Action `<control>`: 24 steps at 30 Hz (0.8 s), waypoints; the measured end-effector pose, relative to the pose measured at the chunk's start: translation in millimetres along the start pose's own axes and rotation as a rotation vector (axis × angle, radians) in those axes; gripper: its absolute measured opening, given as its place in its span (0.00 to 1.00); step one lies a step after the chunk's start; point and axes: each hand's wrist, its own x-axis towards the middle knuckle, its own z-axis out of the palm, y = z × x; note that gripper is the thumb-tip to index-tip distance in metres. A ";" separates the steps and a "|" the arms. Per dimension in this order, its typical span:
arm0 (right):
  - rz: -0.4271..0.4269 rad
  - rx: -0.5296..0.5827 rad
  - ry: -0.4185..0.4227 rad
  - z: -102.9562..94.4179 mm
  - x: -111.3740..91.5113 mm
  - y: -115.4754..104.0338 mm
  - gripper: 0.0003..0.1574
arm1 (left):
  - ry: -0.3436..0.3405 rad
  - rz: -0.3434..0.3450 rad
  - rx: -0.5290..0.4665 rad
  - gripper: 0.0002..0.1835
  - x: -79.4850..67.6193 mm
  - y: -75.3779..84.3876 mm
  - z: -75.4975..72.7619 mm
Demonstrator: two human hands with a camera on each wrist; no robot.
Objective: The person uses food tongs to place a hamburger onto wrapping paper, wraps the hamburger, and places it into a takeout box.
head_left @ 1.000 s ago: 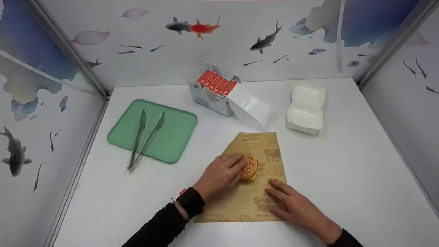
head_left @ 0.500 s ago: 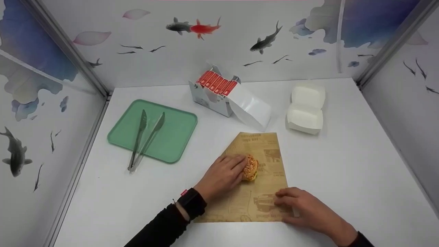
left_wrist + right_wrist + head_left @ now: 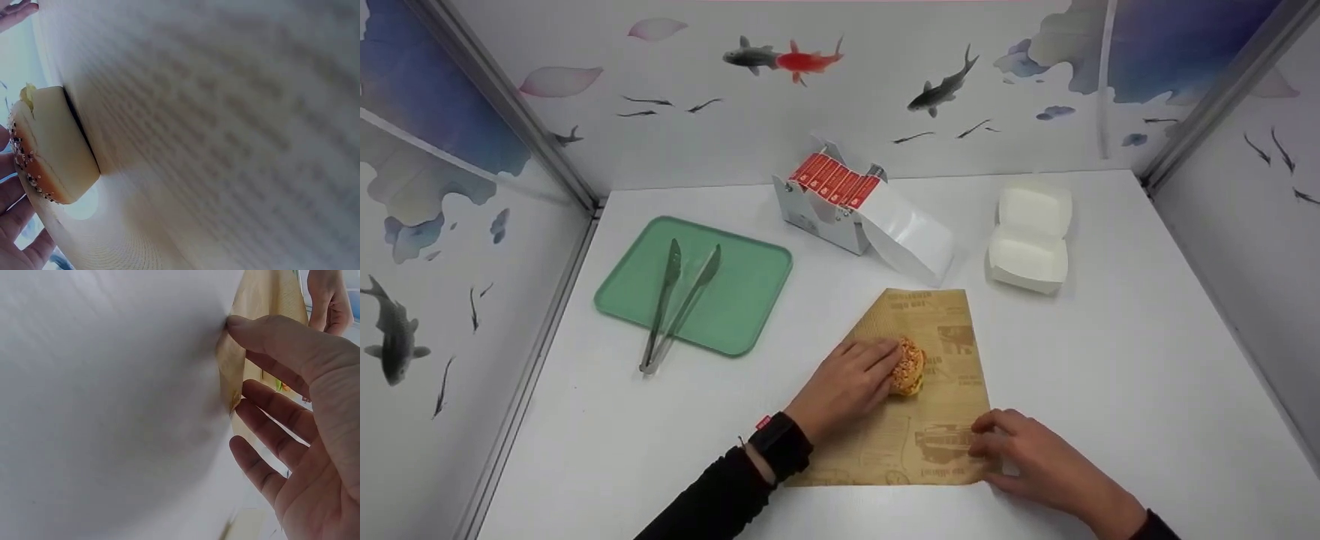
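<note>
A burger point(image 3: 909, 367) with a seeded bun lies on a sheet of brown printed wrapping paper point(image 3: 930, 315). My left hand point(image 3: 851, 381) rests over the burger's left side with fairly straight fingers, hiding part of it. In the left wrist view, the fingers point(image 3: 14, 208) lie along the seeded top of the bun point(image 3: 62, 146). At the paper's lower right edge is my right hand point(image 3: 1035, 461). Its thumb and bent fingers hold that edge, which stands slightly raised between them in the right wrist view, where the paper point(image 3: 230, 368) shows.
A green tray point(image 3: 742, 300) bears metal tongs point(image 3: 679, 315) whose handle end juts past its near rim. At the back stands a metal holder point(image 3: 821, 225) with red and white packaging point(image 3: 836, 180). An open white clamshell box point(image 3: 1027, 259) sits back right. Printed walls point(image 3: 855, 112) enclose the table.
My right hand has drawn back rightward from the paper's surface to its right edge, and its fingers have bent there. The left hand and the burger have stayed in place.
</note>
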 end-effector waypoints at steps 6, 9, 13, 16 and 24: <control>-0.089 -0.058 0.138 7.9 3.0 2.7 0.21 | -0.007 -0.004 -0.028 0.23 0.9 1.4 0.1; -0.088 -0.053 0.136 9.2 3.8 4.3 0.24 | -0.003 0.001 -0.035 0.23 1.2 2.3 0.3; -0.091 -0.019 0.134 8.9 5.5 5.7 0.22 | -0.016 0.001 -0.042 0.22 0.7 3.9 0.4; -0.107 0.005 0.157 7.4 7.5 5.8 0.20 | -0.034 -0.003 -0.048 0.23 0.0 4.6 0.4; -0.025 0.099 0.183 -9.0 25.9 0.6 0.20 | -0.082 -0.026 -0.056 0.24 0.0 5.2 -0.7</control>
